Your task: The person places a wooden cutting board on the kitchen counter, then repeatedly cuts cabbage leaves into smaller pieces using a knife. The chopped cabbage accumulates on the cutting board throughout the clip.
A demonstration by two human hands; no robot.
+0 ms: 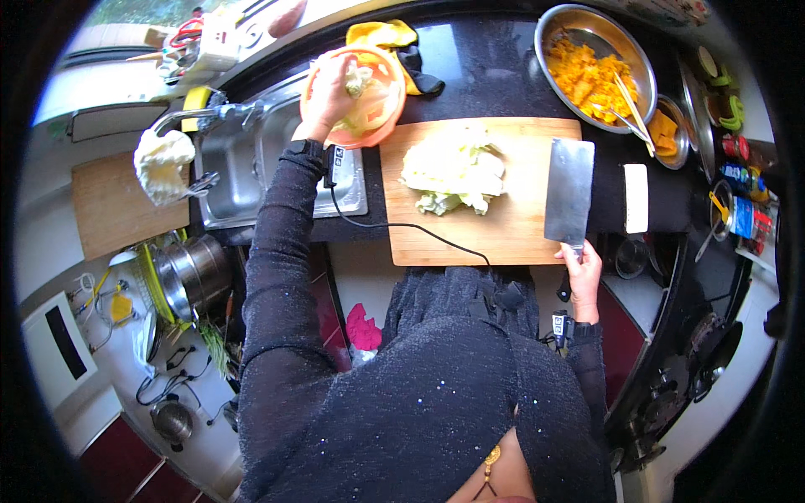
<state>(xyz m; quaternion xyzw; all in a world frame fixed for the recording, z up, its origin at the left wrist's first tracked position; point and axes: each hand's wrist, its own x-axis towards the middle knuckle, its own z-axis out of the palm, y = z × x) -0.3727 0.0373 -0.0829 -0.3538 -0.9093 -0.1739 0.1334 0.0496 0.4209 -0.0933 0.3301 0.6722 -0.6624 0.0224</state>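
Observation:
My left hand [331, 92] is over an orange plastic basin [391, 126] at the sink's edge, its fingers closed around a pale green cabbage leaf [359, 80]. A wooden cutting board [428, 243] lies in front of me, with a pile of pale cabbage leaves [457, 172] on it, partly washed out by bright light. My right hand [583, 272] grips the handle of a cleaver [570, 193] at the board's right side. The broad blade points away from me over the board's right edge.
Left of the board is a steel sink [231, 180] with a faucet [239, 111]. A yellow and black cloth [381, 35] lies behind the basin. At the back right stands a steel bowl [595, 21] of orange food with chopsticks [633, 109]. A white block [636, 199] lies right of the cleaver.

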